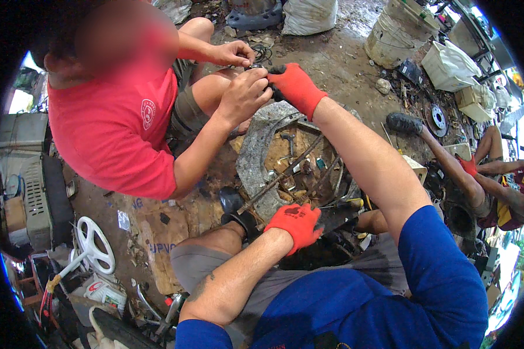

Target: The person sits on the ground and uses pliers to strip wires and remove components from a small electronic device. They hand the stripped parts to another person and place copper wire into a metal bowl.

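Note:
My right hand (297, 88), in a red glove with dark fingertips, reaches far forward. Its fingers are closed up against a co-worker's bare hand (248, 90); anything between them is too small or hidden to name. A small dark piece (254, 67) shows between the co-worker's fingertips. Low over my lap is my left hand (295, 225), also red-gloved, fingers loosely apart and nothing visible in them. Beyond it lies a grey, rough metal ring-shaped casting (253, 148). Inside the ring are a hammer (289, 143) and several small metal parts. A long rod (285, 173) slants across it.
The co-worker in a red shirt (113, 142) sits close at the left. A white steering wheel (95, 244) and scrap fill the lower left. Buckets (390, 43), a white bin (442, 67) and a brake disc (437, 118) stand at the far right. Another person's leg (448, 160) extends in from the right.

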Demonstrator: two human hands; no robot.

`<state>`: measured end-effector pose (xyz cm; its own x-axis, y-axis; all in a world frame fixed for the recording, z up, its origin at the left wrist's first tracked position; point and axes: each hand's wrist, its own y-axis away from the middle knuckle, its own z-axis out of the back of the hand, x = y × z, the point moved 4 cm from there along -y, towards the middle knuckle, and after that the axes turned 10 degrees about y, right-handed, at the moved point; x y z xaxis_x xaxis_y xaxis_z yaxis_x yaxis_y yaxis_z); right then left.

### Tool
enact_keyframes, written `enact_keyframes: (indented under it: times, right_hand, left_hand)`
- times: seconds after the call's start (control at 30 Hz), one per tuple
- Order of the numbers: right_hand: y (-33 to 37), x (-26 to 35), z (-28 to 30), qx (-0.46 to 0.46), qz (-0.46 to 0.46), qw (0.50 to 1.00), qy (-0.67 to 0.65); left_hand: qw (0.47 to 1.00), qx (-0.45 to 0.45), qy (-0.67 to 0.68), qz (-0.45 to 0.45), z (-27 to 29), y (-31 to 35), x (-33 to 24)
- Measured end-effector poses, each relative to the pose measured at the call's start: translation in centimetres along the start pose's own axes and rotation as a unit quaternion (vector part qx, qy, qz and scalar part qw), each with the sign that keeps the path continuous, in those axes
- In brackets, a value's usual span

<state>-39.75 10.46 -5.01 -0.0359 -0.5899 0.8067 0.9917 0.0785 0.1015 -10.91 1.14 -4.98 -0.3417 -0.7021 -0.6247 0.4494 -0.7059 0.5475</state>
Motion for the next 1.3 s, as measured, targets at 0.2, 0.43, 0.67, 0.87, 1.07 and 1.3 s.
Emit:
enact_keyframes:
  times: [0.2,0.43,0.67,0.87,1.07,1.3]
  right_hand:
    - [1.8,1.7,0.5,-0.043,0.023,0.996,0.077]
    - [4.8,-0.4,-1.4,0.065,-0.03,0.951,-0.302]
    - [16.0,-2.8,2.2,0.086,-0.045,0.966,-0.238]
    - [23.6,-4.9,3.4,0.171,-0.055,0.956,-0.231]
    - [24.5,-2.9,4.2,0.158,0.02,0.974,-0.162]
    - [24.2,-4.2,5.1,0.092,0.031,0.984,-0.152]
  left_hand:
    - [1.0,0.004,0.002,0.003,0.1,0.2,0.1]
    - [1.0,0.01,0.006,0.013,0.3,0.2,0.1]
    - [0.998,-0.065,0.021,0.0,1.4,0.8,0.3]
    - [0.972,-0.217,0.086,-0.005,3.5,0.7,1.0]
    - [0.956,-0.258,0.142,0.004,4.3,0.3,0.8]
    - [0.946,-0.277,0.166,0.001,4.7,0.0,1.3]
